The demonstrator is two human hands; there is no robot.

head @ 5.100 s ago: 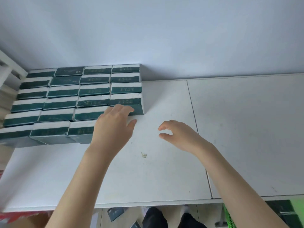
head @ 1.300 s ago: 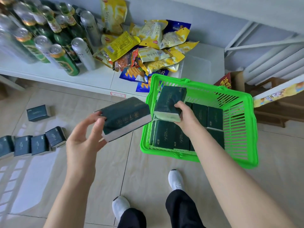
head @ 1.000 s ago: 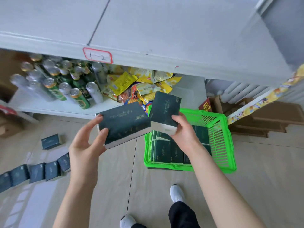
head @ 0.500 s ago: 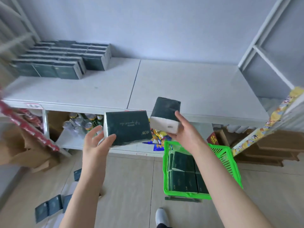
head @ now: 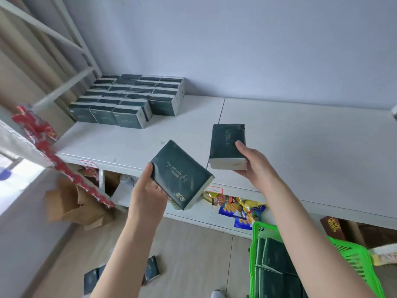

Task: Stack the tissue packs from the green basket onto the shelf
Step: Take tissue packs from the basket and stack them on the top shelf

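Observation:
My left hand [head: 147, 195] holds a dark green tissue pack [head: 181, 174], tilted, just in front of the white shelf's [head: 300, 151] front edge. My right hand [head: 256, 166] grips a second tissue pack [head: 227, 145] upright above the shelf's front part. Rows of the same packs [head: 126, 102] stand stacked at the shelf's back left, against the wall. The green basket [head: 354, 257] sits on the floor at the lower right with several packs inside, partly hidden by my right forearm.
A lower shelf holds snack bags [head: 242, 209] and cans. Several tissue packs [head: 152, 269] lie on the floor. A red-wrapped strip [head: 49, 151] hangs at the left, with brown cardboard [head: 71, 203] below it. White frame bars rise at the upper left.
Both hands have lifted a pack each from the basket up to shelf height. The view has risen from the floor and basket to the shelf top, and the left pack has tilted.

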